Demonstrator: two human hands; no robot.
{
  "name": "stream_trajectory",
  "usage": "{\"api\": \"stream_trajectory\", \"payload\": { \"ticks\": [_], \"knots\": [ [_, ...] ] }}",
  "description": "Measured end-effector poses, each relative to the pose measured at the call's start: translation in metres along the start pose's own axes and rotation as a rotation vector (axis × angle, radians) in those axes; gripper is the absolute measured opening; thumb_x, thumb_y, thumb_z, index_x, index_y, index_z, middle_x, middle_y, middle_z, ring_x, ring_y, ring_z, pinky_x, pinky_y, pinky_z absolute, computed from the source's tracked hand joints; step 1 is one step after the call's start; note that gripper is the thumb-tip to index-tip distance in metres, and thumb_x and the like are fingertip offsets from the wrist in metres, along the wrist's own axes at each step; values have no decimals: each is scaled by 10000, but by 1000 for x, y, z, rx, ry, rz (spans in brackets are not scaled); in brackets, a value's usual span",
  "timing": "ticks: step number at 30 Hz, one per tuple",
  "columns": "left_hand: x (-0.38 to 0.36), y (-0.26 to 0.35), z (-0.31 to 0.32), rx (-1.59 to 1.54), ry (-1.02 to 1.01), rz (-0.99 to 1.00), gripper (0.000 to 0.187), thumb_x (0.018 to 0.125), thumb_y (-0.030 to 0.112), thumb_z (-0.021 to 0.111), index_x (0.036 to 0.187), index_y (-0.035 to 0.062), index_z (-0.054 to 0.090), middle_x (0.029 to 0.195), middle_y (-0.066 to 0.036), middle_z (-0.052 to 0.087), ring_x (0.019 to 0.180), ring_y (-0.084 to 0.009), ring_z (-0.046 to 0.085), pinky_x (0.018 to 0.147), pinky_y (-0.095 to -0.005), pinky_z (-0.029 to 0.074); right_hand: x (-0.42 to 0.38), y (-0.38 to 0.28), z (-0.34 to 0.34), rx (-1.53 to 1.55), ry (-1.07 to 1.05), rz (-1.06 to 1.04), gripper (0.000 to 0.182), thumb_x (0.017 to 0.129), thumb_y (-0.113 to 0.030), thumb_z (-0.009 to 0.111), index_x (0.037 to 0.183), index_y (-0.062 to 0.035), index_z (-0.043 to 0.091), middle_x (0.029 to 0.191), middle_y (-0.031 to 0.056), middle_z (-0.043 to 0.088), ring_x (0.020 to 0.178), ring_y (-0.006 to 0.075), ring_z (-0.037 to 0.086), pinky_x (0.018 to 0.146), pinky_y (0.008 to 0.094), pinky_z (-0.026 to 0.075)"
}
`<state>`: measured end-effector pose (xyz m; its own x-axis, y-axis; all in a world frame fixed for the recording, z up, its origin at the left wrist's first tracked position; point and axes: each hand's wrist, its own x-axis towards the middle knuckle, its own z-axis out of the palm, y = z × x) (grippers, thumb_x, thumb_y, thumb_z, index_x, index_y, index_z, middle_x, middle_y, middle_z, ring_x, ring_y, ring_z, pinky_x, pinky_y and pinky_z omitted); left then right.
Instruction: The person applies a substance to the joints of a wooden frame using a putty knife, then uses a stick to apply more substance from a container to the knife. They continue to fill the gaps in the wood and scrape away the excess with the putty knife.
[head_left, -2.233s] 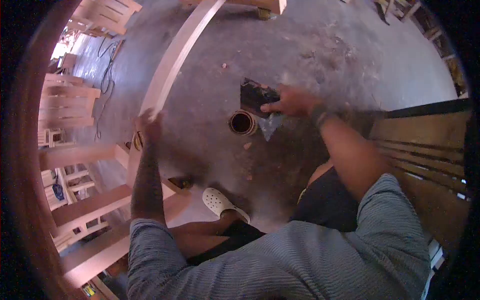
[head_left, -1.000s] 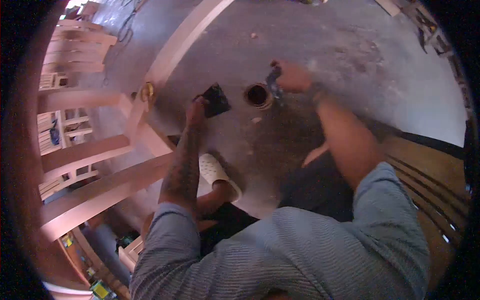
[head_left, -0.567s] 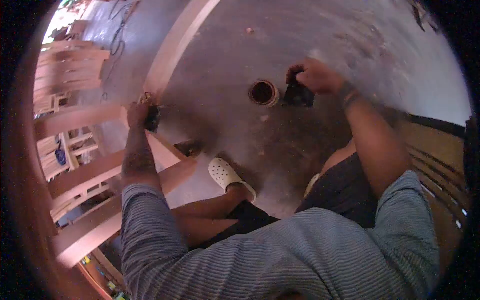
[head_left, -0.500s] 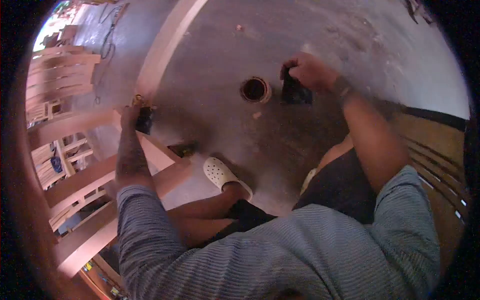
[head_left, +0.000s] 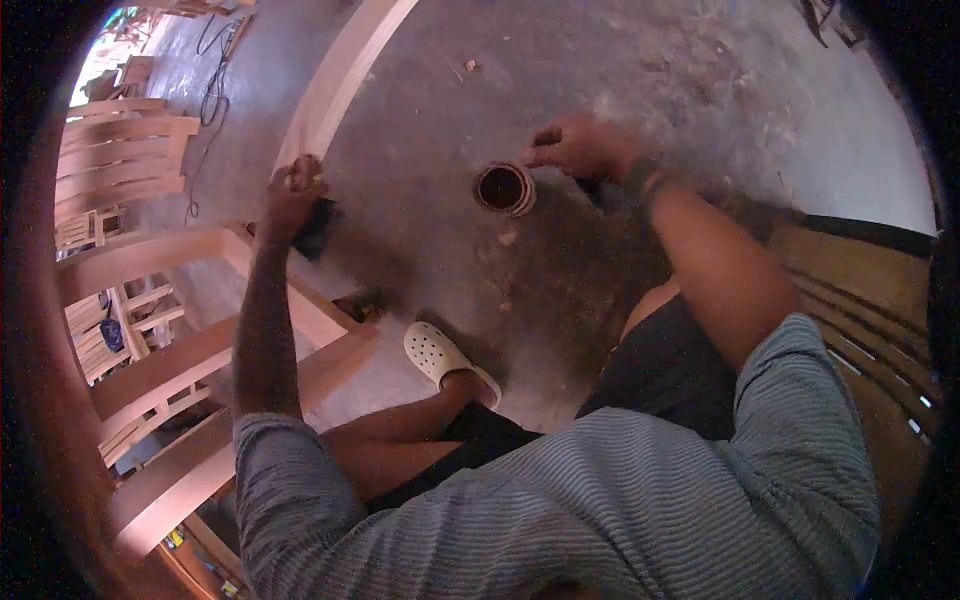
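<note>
My left hand [head_left: 295, 195] is closed, fingers curled, at the near end of a pale wooden beam [head_left: 345, 80]. A dark piece [head_left: 317, 228] shows beside its palm; what the fingers hold is hidden. My right hand [head_left: 585, 147], blurred, has its fingers bent together right at the rim of a round, open container [head_left: 520, 205] with a dark inside. Under that hand a dark patch [head_left: 592, 190] is partly covered by the palm, and I cannot tell what the fingers grip.
A pale wooden frame with slats [head_left: 165, 365] stands close on my left, with more slatted wooden pieces [head_left: 125, 150] behind it. On the right is a brown slatted surface [head_left: 860, 310]. My foot in a cream clog [head_left: 437, 352] is on the grey floor. A cable [head_left: 213, 95] lies farther back.
My right hand has moved left to the container's rim, and the black piece under it now shows less. My left hand has shifted slightly right and up toward the beam.
</note>
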<state>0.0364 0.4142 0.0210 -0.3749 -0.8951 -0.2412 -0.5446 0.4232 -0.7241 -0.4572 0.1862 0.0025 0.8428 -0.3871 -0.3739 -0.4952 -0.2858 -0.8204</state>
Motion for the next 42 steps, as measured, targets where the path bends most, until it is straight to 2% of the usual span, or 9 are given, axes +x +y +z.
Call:
{"api": "stream_trajectory", "payload": {
  "ticks": [5,10,12,16,22,24,33,36,42],
  "knots": [
    [87,61,-149,-972,101,-469,647,825,474,784,1345,133,603,1322,-177,609,1175,-378,626,990,-501,526,6,-18,30,284,52,-231,512,971,-452,687,1291,-52,693,1028,86,758,887,133,658,793,303,522],
    [118,90,-246,-1292,-35,-448,810,714,549,853,1355,129,589,1315,-191,606,1162,-422,633,986,-516,535,21,-18,39,636,122,-315,388,994,-363,667,1212,-47,720,921,35,727,791,125,638,698,276,513],
    [111,108,-225,-1168,-77,-343,814,731,558,835,1372,129,574,1320,-195,601,1160,-430,640,990,-511,538,7,-28,17,465,162,-167,325,1000,-324,653,1139,-42,735,873,12,705,752,124,624,667,290,510],
    [89,149,-199,-895,-185,-77,903,746,601,796,1461,135,500,1349,-212,579,1159,-432,650,987,-512,545,24,6,-2,339,348,-240,258,993,-291,631,1047,-61,733,839,29,692,749,141,634,668,313,510],
    [120,223,-235,-1328,-481,-257,1045,783,635,735,1601,134,320,1472,-242,501,1191,-403,649,975,-535,546,36,32,70,-372,157,-223,293,937,-346,633,1110,-128,728,955,154,739,905,362,705,838,491,548],
    [126,227,-241,-1368,-534,-333,935,811,586,711,1550,128,367,1438,-230,524,1164,-393,657,954,-524,552,41,35,74,-436,91,-158,317,916,-363,634,1128,-147,727,1005,181,737,970,419,692,903,538,533],
    [139,268,-237,-1108,-197,-323,472,937,365,603,1325,98,578,1284,-172,626,1044,-348,692,860,-478,580,53,17,91,-555,35,-102,274,921,-321,632,1095,-153,762,1041,175,743,950,395,713,840,520,568],
    [149,236,-274,-1273,-431,-388,325,974,282,557,1217,90,657,1213,-153,668,1000,-325,703,827,-456,587,55,3,98,-669,31,-55,296,875,-306,689,1096,-124,763,1056,169,746,982,384,722,881,498,573],
    [148,294,-227,-1462,-304,-578,280,892,345,669,1013,96,712,942,-162,708,860,-341,715,739,-468,581,50,-12,108,-672,-133,-100,358,802,-323,756,1081,-99,767,1111,182,741,1025,383,721,903,482,576]
  ]
}}
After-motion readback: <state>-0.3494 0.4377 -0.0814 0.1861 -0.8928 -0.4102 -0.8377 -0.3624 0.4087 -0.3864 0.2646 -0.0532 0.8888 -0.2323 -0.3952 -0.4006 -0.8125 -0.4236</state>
